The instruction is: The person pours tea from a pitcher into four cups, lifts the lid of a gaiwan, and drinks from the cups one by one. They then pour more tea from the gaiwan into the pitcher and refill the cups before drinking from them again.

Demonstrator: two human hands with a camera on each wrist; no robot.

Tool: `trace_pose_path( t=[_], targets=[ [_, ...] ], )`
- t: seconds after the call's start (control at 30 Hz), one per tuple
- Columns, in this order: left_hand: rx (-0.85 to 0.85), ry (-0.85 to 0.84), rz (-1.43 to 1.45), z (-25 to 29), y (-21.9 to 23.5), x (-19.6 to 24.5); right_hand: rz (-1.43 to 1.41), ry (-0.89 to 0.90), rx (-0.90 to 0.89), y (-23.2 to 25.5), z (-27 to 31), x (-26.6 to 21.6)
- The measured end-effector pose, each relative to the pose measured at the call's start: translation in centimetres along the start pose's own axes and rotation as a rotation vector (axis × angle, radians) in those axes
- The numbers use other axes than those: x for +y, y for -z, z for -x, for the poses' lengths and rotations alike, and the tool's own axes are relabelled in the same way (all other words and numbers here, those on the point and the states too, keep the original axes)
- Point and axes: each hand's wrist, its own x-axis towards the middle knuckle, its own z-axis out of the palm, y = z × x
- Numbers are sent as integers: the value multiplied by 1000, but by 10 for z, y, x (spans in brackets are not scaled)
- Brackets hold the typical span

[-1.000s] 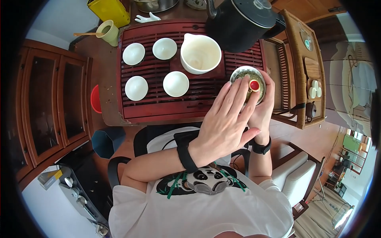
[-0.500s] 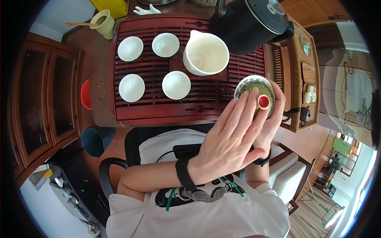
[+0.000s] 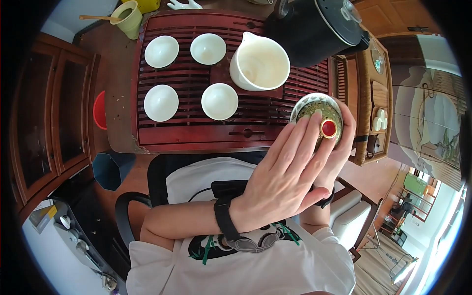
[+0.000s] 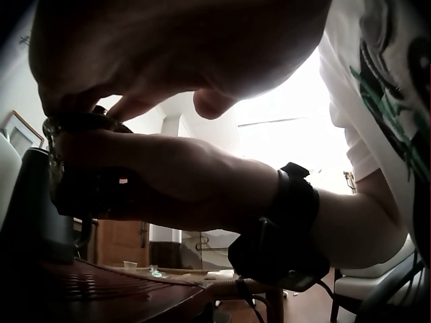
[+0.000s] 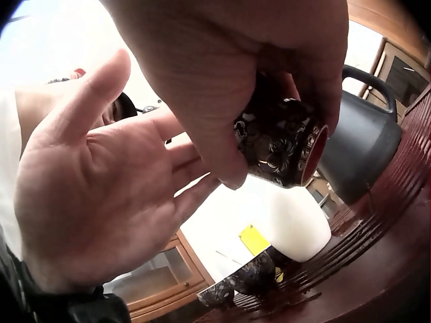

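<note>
In the head view my left hand (image 3: 280,189) lies with long, straight fingers across the greenish lid (image 3: 308,109) of a lidded cup. The lid's red-centred gold knob (image 3: 328,128) shows between two of those fingers. Curled round the cup's far right side is my right hand (image 3: 344,140), partly covered by the left. The right wrist view shows the cup's dark, silver-patterned body (image 5: 276,149) tilted in the right hand's (image 5: 215,81) grip, beside the flat left palm (image 5: 101,195). In the left wrist view, the left hand (image 4: 182,40) is above the right (image 4: 168,168).
Four white cups would exceed naming, so several small white cups (image 3: 220,101) stand on the red slatted tray (image 3: 196,140), left of a white spouted pitcher (image 3: 263,64). Behind is a black kettle (image 3: 314,32). A wicker-edged shelf (image 3: 365,98) stands at the right.
Both hands and the lidded cup have moved toward the body and slightly right, past the tray's front right part. The left fingers keep resting on the lid. The head view has shifted too.
</note>
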Motion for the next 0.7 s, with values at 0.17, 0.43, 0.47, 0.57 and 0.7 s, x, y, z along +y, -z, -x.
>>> trace_pose_path(
  t=[0.17,0.43,0.47,0.57,0.7],
  targets=[
    [30,4,17,-10,9,-2,49,86,-80,3,-15,-15],
    [148,35,-7,-27,22,-3,114,199,-187,5,-55,-32],
    [186,46,-51,-28,23,-3,155,231,-204,6,-59,-35],
    [230,54,-30,-32,24,-6,183,255,-239,5,-67,-47],
    [281,93,112,-32,18,-9,279,296,-290,2,-72,-62]
  ],
)
